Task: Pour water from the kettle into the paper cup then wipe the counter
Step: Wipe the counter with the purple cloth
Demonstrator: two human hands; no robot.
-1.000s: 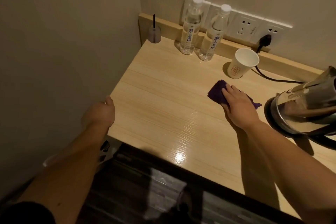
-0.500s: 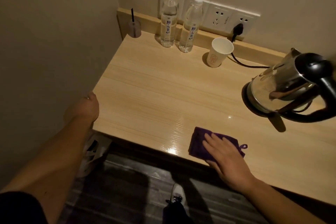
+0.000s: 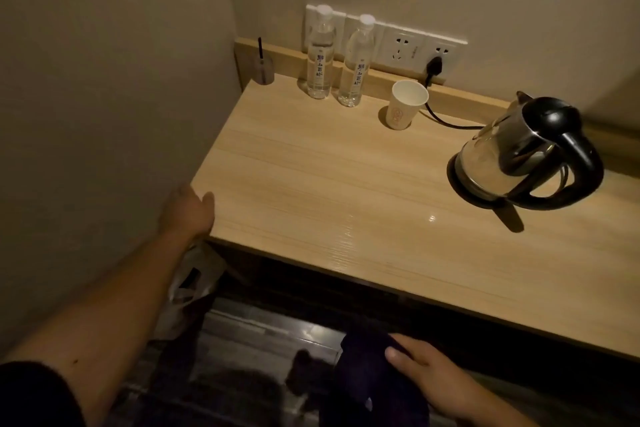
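The steel kettle [image 3: 519, 152] with a black handle stands on its base at the right of the wooden counter [image 3: 329, 184]. A white paper cup [image 3: 403, 109] stands upright near the back wall, left of the kettle. My right hand [image 3: 436, 378] is below the counter's front edge, off the surface, holding the dark purple cloth [image 3: 367, 378] with the thumb on top. My left hand [image 3: 188, 211] rests against the counter's front left corner, fingers loosely spread and holding nothing.
Two clear water bottles [image 3: 320, 55] stand at the back by the wall sockets [image 3: 415, 48], where the kettle's black cord [image 3: 440, 118] is plugged in. A small cup with a black stick [image 3: 261, 68] sits in the back left corner. A wall closes the left side.
My right hand drew the purple cloth toward me across the counter, then off its front edge, and now holds it below the counter. The left hand stayed at the corner.
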